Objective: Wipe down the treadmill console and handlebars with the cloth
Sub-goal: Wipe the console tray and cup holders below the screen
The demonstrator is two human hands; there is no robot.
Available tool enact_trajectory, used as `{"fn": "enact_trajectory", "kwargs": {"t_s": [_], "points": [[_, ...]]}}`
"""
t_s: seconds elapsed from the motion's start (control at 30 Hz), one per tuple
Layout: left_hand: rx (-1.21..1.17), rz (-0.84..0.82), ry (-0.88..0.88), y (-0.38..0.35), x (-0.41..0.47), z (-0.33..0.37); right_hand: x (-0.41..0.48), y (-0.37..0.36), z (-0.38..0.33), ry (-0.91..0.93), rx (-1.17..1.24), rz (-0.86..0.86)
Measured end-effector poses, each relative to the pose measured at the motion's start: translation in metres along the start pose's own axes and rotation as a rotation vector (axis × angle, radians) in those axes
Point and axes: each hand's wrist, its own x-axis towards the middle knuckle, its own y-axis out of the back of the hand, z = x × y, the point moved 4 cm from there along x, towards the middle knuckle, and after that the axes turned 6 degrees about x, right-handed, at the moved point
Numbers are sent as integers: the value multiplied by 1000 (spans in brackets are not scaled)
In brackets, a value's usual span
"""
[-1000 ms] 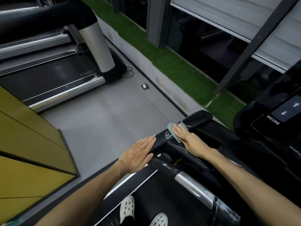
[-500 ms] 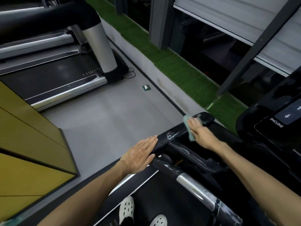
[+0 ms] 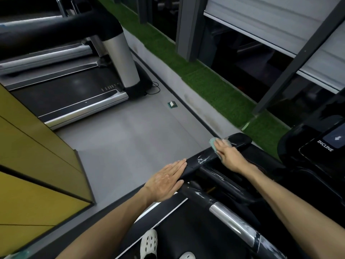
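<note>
Your right hand [image 3: 228, 156] has the teal cloth [image 3: 212, 143] pressed onto the black side handlebar [image 3: 194, 164], near its far end, just short of the glossy end cap [image 3: 239, 142]. The grip there is spread out, not balled: the fingers lie nearly straight over the cloth and pin it to the bar, with only a fringe of fabric showing past the fingertips. I cannot tell whether the thumb hooks under it.

Your left hand [image 3: 166, 181] holds nothing. It is flat, fingers together, with the fingertips touching the near end of the same bar.

The cloth looks small, light and soft, probably a nubby microfibre, and it seems damp, judging by the wet smears [image 3: 203, 158] on the bar between your 2 hands. It will drape and bunch rather than hold a shape, so trap it under your palm and fingers instead of pinching 1 corner. A pinched corner would likely drag and fold over.

The bar is hard, smooth and glossy, so a wet cloth should slide easily and may slip out from under a light press. Wrap it partly around the bar for the underside. The console [image 3: 325, 146] with its INCLINE pad lies to the right, well apart from the cloth; go lightly there, since those buttons may respond to pressure.
</note>
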Motion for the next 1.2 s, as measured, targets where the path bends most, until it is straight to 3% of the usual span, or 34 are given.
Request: {"fn": "enact_trajectory", "kwargs": {"t_s": [0.17, 0.27, 0.47, 0.67, 0.77, 0.87, 1.07, 1.2], "points": [[-7, 20, -15, 1, 0, 1, -33, -43, -59, 301, 70, -110], [-11, 21, -14, 2, 0, 0, -26, -34, -52, 282, 70, -193], [-26, 25, -7, 1, 0, 1, -3, -23, -40, 96, -113, -124], [-15, 23, -5, -2, 0, -1, -42, -44, -68, 389, -176, -179], [-13, 23, -7, 0, 1, 0, -22, -29, -52, 274, -168, -198], [-20, 31, -7, 0, 0, 0, -15, -25, -54, 138, -151, -112], [-12, 33, -9, 1, 0, 1, -46, -46, -80, 340, -85, -192], [-11, 35, -9, 3, -1, 0, -31, -25, -53, 168, -116, -146]]}}
